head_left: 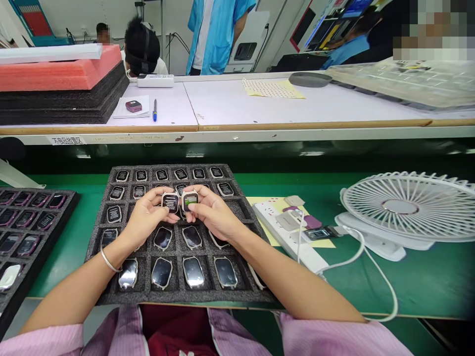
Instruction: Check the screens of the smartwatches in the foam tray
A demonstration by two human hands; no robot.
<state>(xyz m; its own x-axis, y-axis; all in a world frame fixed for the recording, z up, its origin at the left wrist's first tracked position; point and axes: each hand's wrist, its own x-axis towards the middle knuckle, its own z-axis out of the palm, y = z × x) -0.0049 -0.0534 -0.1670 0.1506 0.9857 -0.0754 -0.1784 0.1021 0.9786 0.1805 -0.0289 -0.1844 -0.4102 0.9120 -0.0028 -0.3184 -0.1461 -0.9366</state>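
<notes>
Between the fingers of my left hand (pixel 150 215) is a smartwatch case (pixel 170 202) without a strap, its lit screen showing lines of white text. My right hand (pixel 211 212) grips a second smartwatch case (pixel 190 199), with the thumb on its screen, where a green patch shows. Both are held side by side above a black foam tray (pixel 144 294). Rows of similar watch cases sit in its pockets; the far ones show text, while the near ones, such as this watch case (pixel 193 272), have dark screens. My hands hide some middle pockets.
At left lies another foam tray (pixel 70 202) with purple-rimmed watches. To the right are a white power strip (pixel 293 237) with cables and a white fan (pixel 401 207). A raised shelf (pixel 218 106) runs across the back, holding foam sheets (pixel 55 76). People are beyond it.
</notes>
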